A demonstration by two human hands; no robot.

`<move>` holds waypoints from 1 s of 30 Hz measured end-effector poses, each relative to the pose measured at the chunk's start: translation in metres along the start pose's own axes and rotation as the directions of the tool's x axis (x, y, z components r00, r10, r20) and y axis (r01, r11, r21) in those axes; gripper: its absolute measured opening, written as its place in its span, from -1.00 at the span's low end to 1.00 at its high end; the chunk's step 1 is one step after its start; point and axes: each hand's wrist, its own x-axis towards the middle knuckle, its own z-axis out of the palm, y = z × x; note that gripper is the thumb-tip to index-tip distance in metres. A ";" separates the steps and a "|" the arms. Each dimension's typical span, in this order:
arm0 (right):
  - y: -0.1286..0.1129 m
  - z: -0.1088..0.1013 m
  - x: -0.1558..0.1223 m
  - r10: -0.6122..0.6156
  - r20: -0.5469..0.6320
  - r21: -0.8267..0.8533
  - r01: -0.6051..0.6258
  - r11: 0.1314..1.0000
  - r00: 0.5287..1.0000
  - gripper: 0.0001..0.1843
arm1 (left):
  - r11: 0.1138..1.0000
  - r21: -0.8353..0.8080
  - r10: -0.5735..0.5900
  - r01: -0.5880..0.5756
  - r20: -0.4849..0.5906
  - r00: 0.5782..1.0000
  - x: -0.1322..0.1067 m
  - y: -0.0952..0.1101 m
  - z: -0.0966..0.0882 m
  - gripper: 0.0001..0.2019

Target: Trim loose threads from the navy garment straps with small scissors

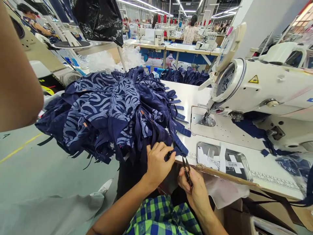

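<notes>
A big heap of navy fabric pieces with a pale swirl pattern (pixel 110 107) lies on the left end of the white sewing table (pixel 193 94). My left hand (pixel 157 164) pinches a navy strap (pixel 174 150) at the heap's near edge. My right hand (pixel 195 187) is closed on small thread snips (pixel 186 168), their points upward just right of the strap.
A white sewing machine (pixel 259 88) stands on the right, its needle plate (pixel 207 121) near several loose navy tabs (pixel 181 116). A metal plate with paper labels (pixel 223 160) lies near the front edge. Another person's arm (pixel 17 71) fills the left. More workers sit at the back.
</notes>
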 end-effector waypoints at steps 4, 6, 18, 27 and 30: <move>-0.003 0.002 0.004 0.019 -0.001 -0.035 -0.019 0.999 1.000 -0.60 | 0.990 0.011 0.142 -0.142 -0.086 0.986 -0.003 -0.004 -0.019 -0.91; -0.004 0.004 0.006 0.035 0.005 -0.055 -0.035 0.998 0.999 -0.59 | 0.974 0.042 0.224 -0.221 -0.094 0.970 -0.004 -0.005 -0.032 -0.90; -0.013 0.027 0.023 0.254 0.186 0.134 -0.281 0.950 0.949 -0.55 | 0.886 -0.294 0.438 -0.358 0.279 0.855 0.026 -0.022 -0.062 -0.88; -0.014 0.021 0.018 0.292 0.209 0.161 -0.327 0.931 0.933 -0.54 | 0.861 -0.294 0.501 -0.415 0.347 0.793 0.034 -0.024 -0.064 -0.87; -0.013 0.027 0.021 0.292 0.163 0.183 -0.320 0.930 0.942 -0.53 | 0.861 -0.303 0.498 -0.410 0.334 0.800 0.033 -0.025 -0.063 -0.87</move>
